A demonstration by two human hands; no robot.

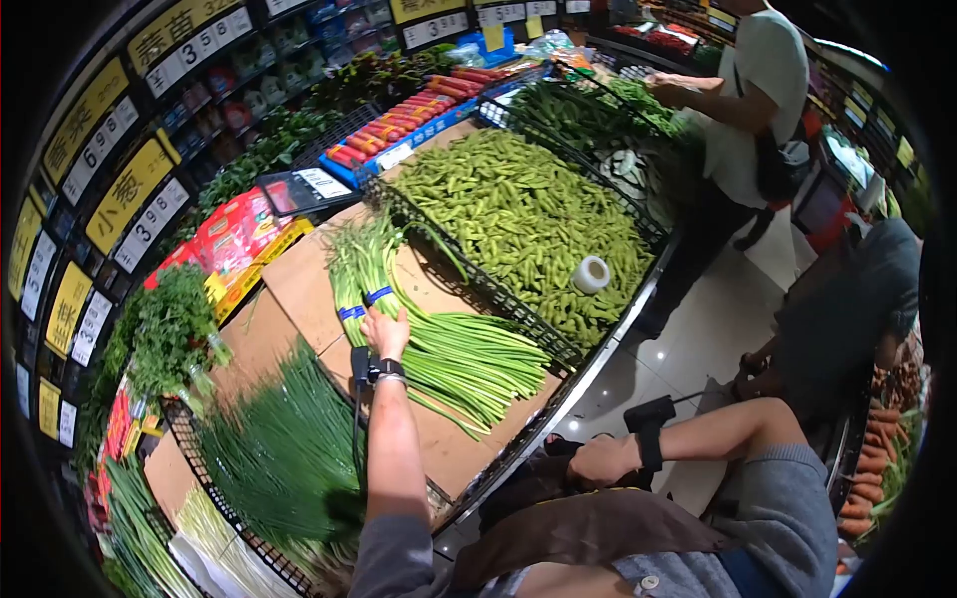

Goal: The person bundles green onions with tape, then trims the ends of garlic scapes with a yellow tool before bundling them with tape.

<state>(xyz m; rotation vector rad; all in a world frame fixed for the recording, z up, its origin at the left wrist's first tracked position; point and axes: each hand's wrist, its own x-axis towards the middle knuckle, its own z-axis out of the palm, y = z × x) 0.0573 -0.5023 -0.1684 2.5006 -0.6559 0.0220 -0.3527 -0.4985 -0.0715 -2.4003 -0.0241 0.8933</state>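
My left hand (386, 332) reaches over the cardboard and touches the bundles of long green stalks (469, 361), just below their blue bands (365, 303); its fingers are partly spread. My right hand (601, 460) is bent in near my waist, by a dark bag or strap (518, 488); its fingers are mostly hidden, and what it holds, if anything, cannot be made out. Dark devices are strapped to both wrists. Thin dark green chives (274, 448) lie to the left of my left forearm.
A black crate of green pods (518, 214) holds a white roll (591, 274). Red packaged sticks (399, 125) stand behind. A person (763, 90) works at the back right. Another person's legs (847, 299) are at right, near carrots (869, 463). Price signs (130, 194) line the left.
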